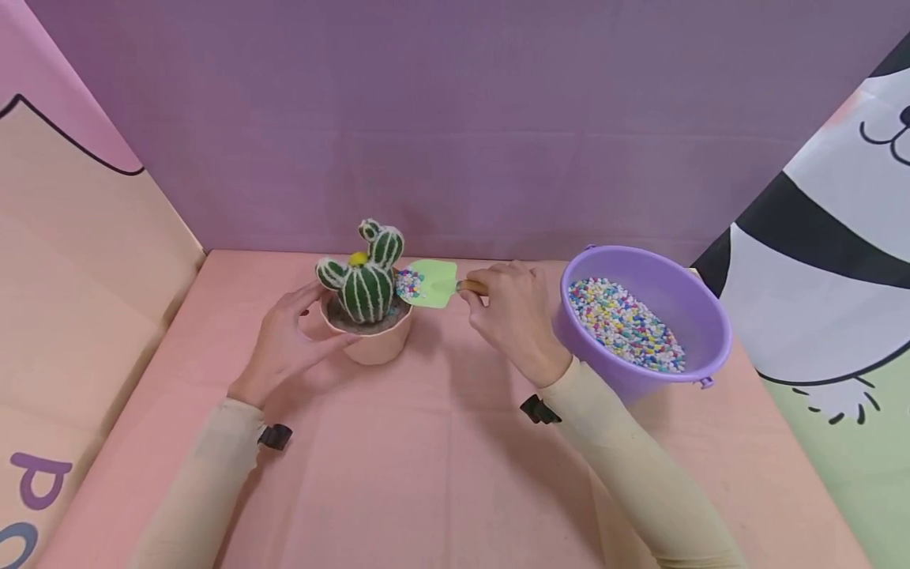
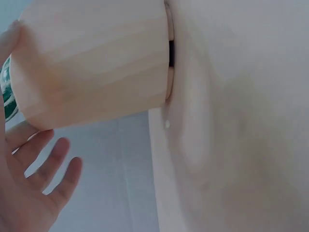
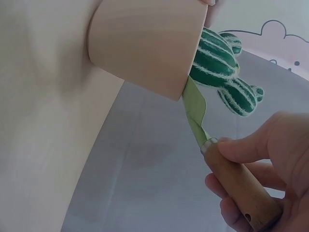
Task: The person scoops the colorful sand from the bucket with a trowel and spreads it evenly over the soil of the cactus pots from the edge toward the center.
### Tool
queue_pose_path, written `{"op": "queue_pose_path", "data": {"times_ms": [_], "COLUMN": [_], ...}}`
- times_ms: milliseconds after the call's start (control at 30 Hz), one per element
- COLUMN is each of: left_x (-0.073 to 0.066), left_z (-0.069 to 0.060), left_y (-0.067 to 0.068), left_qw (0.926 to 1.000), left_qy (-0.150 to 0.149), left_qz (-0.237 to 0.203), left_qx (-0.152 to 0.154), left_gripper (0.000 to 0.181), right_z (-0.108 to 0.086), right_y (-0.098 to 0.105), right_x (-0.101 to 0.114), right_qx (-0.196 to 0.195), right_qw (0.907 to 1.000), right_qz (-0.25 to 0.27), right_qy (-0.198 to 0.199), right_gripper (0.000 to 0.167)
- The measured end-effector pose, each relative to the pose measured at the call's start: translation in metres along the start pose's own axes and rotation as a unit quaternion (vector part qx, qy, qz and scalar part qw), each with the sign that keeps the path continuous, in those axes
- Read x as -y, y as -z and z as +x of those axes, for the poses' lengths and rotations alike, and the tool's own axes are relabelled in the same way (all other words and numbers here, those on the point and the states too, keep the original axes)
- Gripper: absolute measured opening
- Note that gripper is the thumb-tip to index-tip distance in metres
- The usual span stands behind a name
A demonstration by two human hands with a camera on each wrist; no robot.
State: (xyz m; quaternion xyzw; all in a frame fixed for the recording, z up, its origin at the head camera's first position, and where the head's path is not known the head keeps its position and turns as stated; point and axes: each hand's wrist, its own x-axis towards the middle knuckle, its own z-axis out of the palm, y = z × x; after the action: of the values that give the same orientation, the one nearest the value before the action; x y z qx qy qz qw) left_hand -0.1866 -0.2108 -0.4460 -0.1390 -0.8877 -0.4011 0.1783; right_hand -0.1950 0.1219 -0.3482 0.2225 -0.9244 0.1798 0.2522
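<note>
A green cactus with white stripes and a yellow flower stands in a peach pot with grey-brown filling. My left hand grips the pot's rim from the left, thumb in front and fingers behind. In the right wrist view, my right hand holds the wooden handle of a small green trowel. The trowel's blade tip is at the pot's right rim, beside the cactus. Small coloured beads lie on the front of the blade.
A purple bucket holding many coloured beads stands right of my right hand. The pink table backs onto a purple wall. Printed panels flank both sides.
</note>
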Motion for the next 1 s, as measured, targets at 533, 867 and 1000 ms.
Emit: {"op": "queue_pose_path", "data": {"times_ms": [533, 867, 1000], "left_x": [-0.005, 0.001, 0.001], "left_z": [-0.006, 0.002, 0.003], "left_y": [-0.018, -0.007, -0.009], "left_qw": [0.9974, 0.9999, 0.9994], "left_qy": [-0.005, 0.009, 0.015], "left_qz": [0.022, -0.005, -0.024], "left_qx": [-0.069, 0.011, 0.022], "left_gripper": [0.088, 0.087, 0.088], "right_z": [-0.003, -0.006, -0.006], "right_y": [-0.003, -0.003, -0.002], "right_x": [-0.002, -0.004, -0.004], "right_qx": [0.006, 0.019, 0.018], "right_qw": [0.9999, 0.9995, 0.9995], "right_qz": [0.0, 0.003, 0.0], "right_qy": [-0.015, -0.026, -0.026], "right_gripper": [0.009, 0.014, 0.013]}}
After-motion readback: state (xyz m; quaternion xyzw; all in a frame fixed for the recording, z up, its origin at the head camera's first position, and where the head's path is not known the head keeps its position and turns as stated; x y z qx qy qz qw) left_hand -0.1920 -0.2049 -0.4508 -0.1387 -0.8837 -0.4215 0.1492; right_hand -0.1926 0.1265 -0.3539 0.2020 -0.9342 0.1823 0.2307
